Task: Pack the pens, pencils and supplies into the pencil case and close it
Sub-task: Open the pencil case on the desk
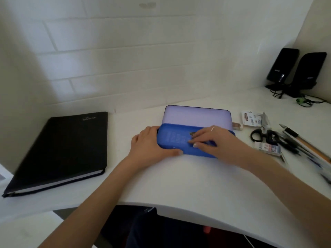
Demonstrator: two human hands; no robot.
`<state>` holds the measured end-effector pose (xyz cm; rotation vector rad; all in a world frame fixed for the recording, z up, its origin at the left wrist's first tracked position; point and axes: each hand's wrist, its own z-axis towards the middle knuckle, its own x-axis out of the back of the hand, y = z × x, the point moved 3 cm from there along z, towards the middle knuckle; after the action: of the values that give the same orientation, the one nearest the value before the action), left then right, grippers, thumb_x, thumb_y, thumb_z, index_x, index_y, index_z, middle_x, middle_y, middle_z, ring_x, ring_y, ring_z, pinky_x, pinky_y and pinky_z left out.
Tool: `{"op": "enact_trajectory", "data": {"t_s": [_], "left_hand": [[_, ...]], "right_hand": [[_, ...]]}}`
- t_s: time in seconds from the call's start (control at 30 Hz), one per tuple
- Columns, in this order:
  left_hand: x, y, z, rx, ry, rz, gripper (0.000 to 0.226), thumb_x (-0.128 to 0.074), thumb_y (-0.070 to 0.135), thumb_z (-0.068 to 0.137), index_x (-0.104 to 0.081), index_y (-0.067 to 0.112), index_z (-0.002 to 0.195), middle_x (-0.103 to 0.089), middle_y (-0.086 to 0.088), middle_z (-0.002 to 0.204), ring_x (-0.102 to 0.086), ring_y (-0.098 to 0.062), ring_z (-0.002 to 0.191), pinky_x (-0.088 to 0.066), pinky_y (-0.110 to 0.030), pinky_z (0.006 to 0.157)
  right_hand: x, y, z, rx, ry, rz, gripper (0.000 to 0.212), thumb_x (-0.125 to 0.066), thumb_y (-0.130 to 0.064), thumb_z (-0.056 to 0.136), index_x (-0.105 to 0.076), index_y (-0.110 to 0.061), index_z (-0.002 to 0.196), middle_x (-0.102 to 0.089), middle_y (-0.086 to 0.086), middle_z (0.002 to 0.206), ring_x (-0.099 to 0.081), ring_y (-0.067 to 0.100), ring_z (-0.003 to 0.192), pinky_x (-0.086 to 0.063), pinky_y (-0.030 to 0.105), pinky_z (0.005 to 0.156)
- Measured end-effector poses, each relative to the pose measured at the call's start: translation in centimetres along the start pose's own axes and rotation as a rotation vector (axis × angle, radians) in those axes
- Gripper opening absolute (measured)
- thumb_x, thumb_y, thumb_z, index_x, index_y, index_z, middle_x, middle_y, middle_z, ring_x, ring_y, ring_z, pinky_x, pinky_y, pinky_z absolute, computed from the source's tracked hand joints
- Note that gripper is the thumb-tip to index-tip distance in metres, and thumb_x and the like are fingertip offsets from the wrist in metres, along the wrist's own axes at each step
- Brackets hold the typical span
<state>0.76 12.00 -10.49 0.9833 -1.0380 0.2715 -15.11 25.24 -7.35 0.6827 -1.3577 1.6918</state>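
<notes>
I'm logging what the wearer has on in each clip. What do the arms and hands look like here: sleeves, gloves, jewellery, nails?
Both forearms are bare as far as the frame shows, with no sleeves, gloves or watch visible. The right hand wears a thin pale ring on one finger, and its thumbnail looks light-coloured. The left hand shows no ring or other jewellery.

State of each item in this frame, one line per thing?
pencil case: lid up, open
left hand: gripping the case's left end
right hand: flat on the case's blue part
scissors: closed, on desk, unpacked
pens: loose on desk, unpacked
black notebook: closed
</notes>
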Motion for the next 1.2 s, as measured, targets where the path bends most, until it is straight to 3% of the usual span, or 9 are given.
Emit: {"op": "enact_trajectory", "data": {"t_s": [0.1,0.23,0.37,0.5,0.7,0.83,1.0,1.13,1.2], "left_hand": [[-0.2,0.1,0.2,-0.032,-0.006,0.004,0.1,-0.068,0.074,0.046,-0.034,0.035,0.132,-0.051,0.01,0.13,-0.047,-0.016,0.123,-0.027,-0.035,0.1],[-0.3,0.3,-0.2,-0.121,0.003,0.017,0.095,-0.055,0.076,0.057,-0.022,0.043,0.139,-0.044,0.013,0.138,-0.036,-0.013,0.132,-0.022,-0.036,0.105],[-0.7,-0.2,-0.3,-0.063,-0.012,0.087,0.096,-0.042,0.083,0.063,-0.019,0.039,0.146,-0.034,0.015,0.148,-0.018,-0.01,0.142,-0.003,-0.052,0.116],[-0.9,-0.1,-0.1,-0.036,-0.021,0.091,0.097,-0.041,0.087,0.06,-0.019,0.044,0.145,-0.031,0.017,0.151,-0.011,-0.007,0.145,0.007,-0.055,0.115],[-1.0,-0.4,0.2,-0.008,-0.007,0.094,0.103,-0.034,0.093,0.051,-0.017,0.049,0.142,-0.03,0.019,0.152,-0.009,-0.006,0.145,0.008,-0.054,0.115],[-1.1,-0.5,0.4,-0.004,-0.002,0.109,0.104,-0.033,0.095,0.05,-0.015,0.051,0.142,-0.028,0.018,0.153,-0.007,-0.005,0.146,0.009,-0.054,0.115],[-0.9,-0.4,0.2,-0.02,0.021,0.07,0.106,-0.036,0.095,0.047,-0.016,0.051,0.142,-0.031,0.018,0.152,-0.009,-0.006,0.146,0.006,-0.052,0.117],[-0.1,0.1,-0.2,-0.069,0.127,0.06,0.094,-0.05,0.08,0.061,-0.028,0.038,0.141,-0.043,0.01,0.146,-0.026,-0.012,0.142,-0.003,-0.047,0.118],[-0.2,0.5,-0.5,-0.186,0.122,0.111,0.082,-0.053,0.069,0.073,-0.029,0.035,0.143,-0.037,0.006,0.151,-0.023,-0.011,0.144,-0.004,-0.045,0.118]], "right_hand": [[-0.4,-0.1,-1.1,-0.041,0.095,0.039,0.012,-0.07,-0.019,0.08,-0.076,-0.017,0.09,-0.069,-0.007,0.086,-0.049,-0.015,0.083,-0.032,-0.002,0.073],[-0.8,-0.7,-1.0,-0.108,0.155,-0.094,0.006,-0.068,-0.022,0.081,-0.072,-0.021,0.085,-0.058,-0.013,0.079,-0.049,0.0,0.069,-0.04,0.022,0.069],[-1.2,-1.9,-1.4,-0.102,0.199,-0.358,0.008,-0.054,-0.026,0.088,-0.061,-0.024,0.085,-0.061,-0.01,0.093,-0.053,0.015,0.09,-0.03,0.029,0.071],[-1.4,-1.6,-1.4,-0.145,0.212,-0.365,0.011,-0.048,-0.031,0.091,-0.055,-0.022,0.091,-0.059,-0.006,0.099,-0.051,0.016,0.099,-0.035,0.031,0.082],[-1.8,-0.8,-1.1,-0.17,0.214,-0.296,0.013,-0.048,-0.036,0.092,-0.051,-0.024,0.088,-0.053,-0.009,0.09,-0.05,0.013,0.092,-0.038,0.03,0.082],[-1.6,-0.2,-0.8,-0.202,0.225,-0.17,0.012,-0.052,-0.036,0.089,-0.051,-0.027,0.081,-0.05,-0.014,0.08,-0.048,0.008,0.079,-0.038,0.025,0.072],[-1.3,-0.7,-1.0,-0.19,0.259,-0.152,0.013,-0.053,-0.036,0.088,-0.05,-0.028,0.078,-0.054,-0.013,0.08,-0.052,0.009,0.08,-0.044,0.027,0.068],[0.1,-2.0,-1.2,-0.12,0.426,-0.162,0.01,-0.054,-0.026,0.089,-0.055,-0.018,0.083,-0.057,-0.006,0.083,-0.052,0.017,0.081,-0.043,0.033,0.065],[1.4,-2.0,-1.3,-0.125,0.515,-0.115,0.009,-0.055,-0.023,0.088,-0.055,-0.015,0.083,-0.054,-0.004,0.082,-0.05,0.019,0.08,-0.042,0.036,0.065]]}}
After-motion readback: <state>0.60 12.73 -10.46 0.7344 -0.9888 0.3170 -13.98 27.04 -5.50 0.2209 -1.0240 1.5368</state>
